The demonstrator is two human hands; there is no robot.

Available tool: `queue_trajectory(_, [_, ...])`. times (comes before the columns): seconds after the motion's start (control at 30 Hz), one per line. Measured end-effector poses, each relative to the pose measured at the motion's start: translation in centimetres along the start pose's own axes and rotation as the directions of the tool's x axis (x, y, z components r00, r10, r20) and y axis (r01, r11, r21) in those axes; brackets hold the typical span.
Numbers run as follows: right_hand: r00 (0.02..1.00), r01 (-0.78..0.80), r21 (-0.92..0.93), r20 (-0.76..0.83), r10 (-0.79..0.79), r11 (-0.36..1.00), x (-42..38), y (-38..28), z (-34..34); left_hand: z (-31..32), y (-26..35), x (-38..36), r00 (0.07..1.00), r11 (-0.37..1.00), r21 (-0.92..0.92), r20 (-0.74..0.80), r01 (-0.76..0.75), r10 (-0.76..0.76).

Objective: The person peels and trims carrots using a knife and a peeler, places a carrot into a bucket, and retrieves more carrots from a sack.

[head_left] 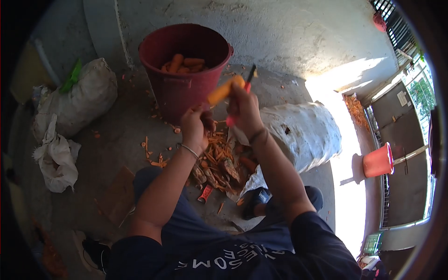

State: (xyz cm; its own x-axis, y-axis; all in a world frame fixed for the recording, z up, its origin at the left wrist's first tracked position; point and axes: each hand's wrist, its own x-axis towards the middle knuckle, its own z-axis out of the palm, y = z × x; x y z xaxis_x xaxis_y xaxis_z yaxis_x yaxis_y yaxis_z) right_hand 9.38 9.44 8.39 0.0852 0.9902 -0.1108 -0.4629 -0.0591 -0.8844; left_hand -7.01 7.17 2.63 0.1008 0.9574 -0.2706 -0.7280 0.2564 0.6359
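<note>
The step in hand looked to be peeling a carrot (223, 93), which was held up between the two hands, before the lower right side of a red bucket (161, 88) and beyond a heap of peelings (217, 150) on the floor. Doing it well, I judged, called for a firm hold at one end, the blade laid low along the skin, and light, even strokes that ran away from the holding fingers, with a small turn of the carrot after each strip so that no patch was missed. The heap made a sensible place for scraps to fall, while the bucket, with carrots (179, 63) in it, was best kept free of them. The left hand (196, 126) was closed in, its fingertips bunched together at the carrot's near end, though blur hid exactly how they gripped. The right hand (244, 106) was clamped around a red-handled tool (248, 87), the dark blade pointing up and away, and its fingers met the carrot's far end. Whether the blade's edge touched the skin could not be told; its visible tip stood apart from the carrot.
</note>
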Motion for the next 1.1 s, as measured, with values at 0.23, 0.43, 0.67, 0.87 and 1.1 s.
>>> queue_trajectory(0.23, [0.997, 0.066, -0.149, -0.035, -0.072, 0.987, 12.2, -3.7, 6.7, 1.3, 0.7, 0.1, 0.993, 0.958, 0.286, -0.116, 0.022, 0.012])
queue_trajectory(0.43, [0.961, 0.136, -0.726, -0.071, -0.269, 0.675, 1.5, 10.1, -5.8, 1.0, 2.2, 0.9, 0.954, 0.767, 0.569, 0.161, -0.298, 0.252])
queue_trajectory(0.67, [0.786, -0.399, -0.913, -0.295, 0.543, 0.082, -16.4, 37.4, -26.8, 2.0, -0.6, 0.7, 0.908, 0.638, 0.652, 0.357, -0.409, 0.217])
queue_trajectory(0.87, [0.933, -0.26, -0.939, -0.184, 0.308, 0.227, -15.6, 34.8, -28.5, 3.1, -2.5, 1.4, 0.646, -0.029, 0.698, 0.676, -0.715, 0.355])
queue_trajectory(1.1, [0.74, -0.601, -0.777, -0.63, -0.235, 0.19, -1.1, 28.9, -39.6, 4.2, -3.4, 3.0, 0.617, -0.106, 0.636, 0.769, -0.764, 0.165])
